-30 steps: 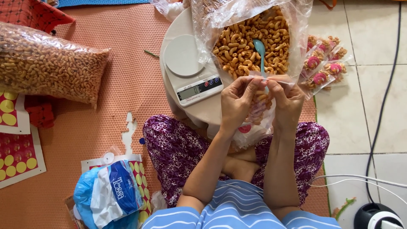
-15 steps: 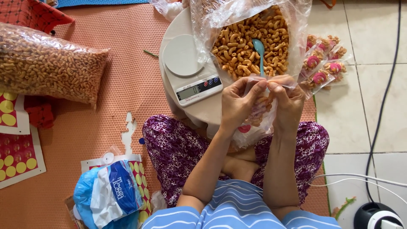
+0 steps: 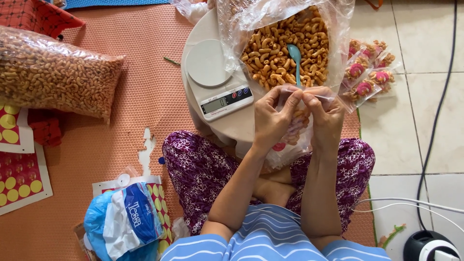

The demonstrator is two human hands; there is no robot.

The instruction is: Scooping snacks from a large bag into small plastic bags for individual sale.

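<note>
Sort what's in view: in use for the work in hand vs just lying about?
In use: small clear pouch, pinched by left hand and right hand; open macaroni bag; blue spoon; scale.
Lying about: sealed macaroni bag; sticker sheets; tissue pack; cables.

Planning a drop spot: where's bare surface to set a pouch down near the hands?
Free: the scale's round platform; orange mat between the big macaroni sack and the scale; white tiles right of the finished packets. Crowded: open macaroni bag with spoon, just above both hands.
</note>
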